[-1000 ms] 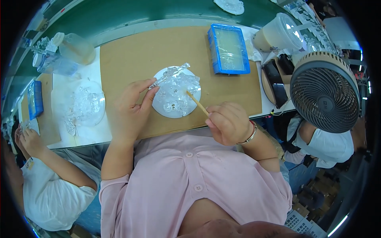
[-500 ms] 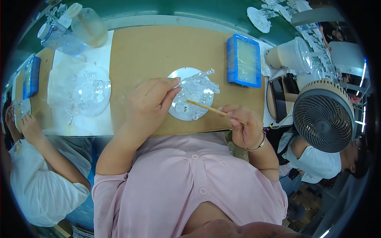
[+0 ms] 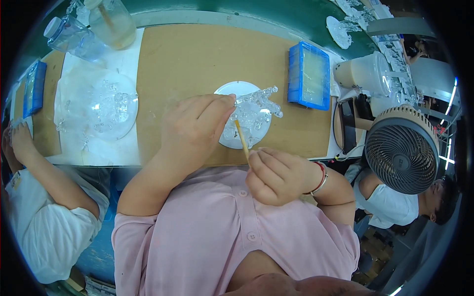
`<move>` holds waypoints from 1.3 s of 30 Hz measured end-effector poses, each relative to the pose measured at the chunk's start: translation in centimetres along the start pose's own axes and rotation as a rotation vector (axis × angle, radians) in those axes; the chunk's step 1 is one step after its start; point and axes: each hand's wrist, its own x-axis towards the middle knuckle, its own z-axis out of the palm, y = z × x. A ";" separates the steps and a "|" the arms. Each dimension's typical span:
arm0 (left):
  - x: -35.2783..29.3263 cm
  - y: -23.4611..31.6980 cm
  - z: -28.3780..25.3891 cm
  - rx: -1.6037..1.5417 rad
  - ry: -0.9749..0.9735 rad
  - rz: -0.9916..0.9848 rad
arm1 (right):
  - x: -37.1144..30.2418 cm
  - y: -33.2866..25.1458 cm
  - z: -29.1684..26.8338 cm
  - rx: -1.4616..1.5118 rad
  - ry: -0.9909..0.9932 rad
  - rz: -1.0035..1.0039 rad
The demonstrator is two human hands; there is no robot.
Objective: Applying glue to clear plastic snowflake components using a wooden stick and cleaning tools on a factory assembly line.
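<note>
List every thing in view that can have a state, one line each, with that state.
Left hand: pinching the clear branched piece.
Clear branched piece: held over the white dish.
Right hand: closed on the thin stick.
Thin stick: tilted, tip at the piece.
White dish: flat on the brown mat.
Blue tray: open, lying flat.
Fan: running or stopped, cannot tell.

bright, even overhead light, with soft shadows only. white glare washes out the paper sheet point(image 3: 98, 143) and clear plastic pieces point(image 3: 106, 106). heavy fisheye bending curves the bench point(image 3: 197, 54) edges; black vignette rings the corners. centre sharp, rim slightly soft.
</note>
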 end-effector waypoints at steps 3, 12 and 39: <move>-0.1 0.0 0.1 -0.007 0.006 -0.009 | 0.1 0.3 1.0 -0.053 0.027 -0.048; 0.0 0.4 0.2 0.008 0.000 -0.040 | 0.1 2.7 -0.5 0.237 0.161 0.606; 0.8 1.2 0.1 0.113 -0.065 -0.082 | -5.6 4.6 -2.8 0.375 0.198 0.930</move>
